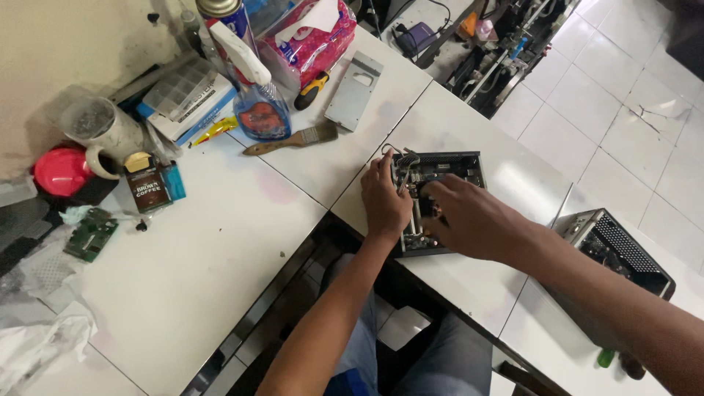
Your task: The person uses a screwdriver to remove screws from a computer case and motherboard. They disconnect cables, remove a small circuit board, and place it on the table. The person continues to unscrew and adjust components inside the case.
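The left hand (385, 199) has its grip closed on the near-left edge of a small open electronics chassis (447, 170), fingers curled over the rim beside a bundle of grey wires (402, 163). The right hand (469, 218) reaches in from the right and lies over the middle of the chassis, its fingertips pressed down among the parts inside; whether they pinch anything there I cannot tell, since the hand hides its own tips. The chassis lies flat on the white counter (220, 249), close to the near edge and just right of the seam between two counter sections, with the person's lap below.

Farther right, partly under the right forearm, sits a metal cover with a perforated black grille (623, 253), well apart from the chassis. Behind the hands a flat grey metal plate (354, 92) lies on the counter, with a wooden-handled paintbrush (292, 139) just left of it and a yellow-and-black screwdriver (312, 89) near it. A blue spray bottle with a white trigger (257, 95) stands beside the brush, in front of a pink tissue pack (312, 37). At the far left are a red lid (60, 172), a clear cup (92, 121), a small brown packet (150, 187) and a green circuit board (90, 235).
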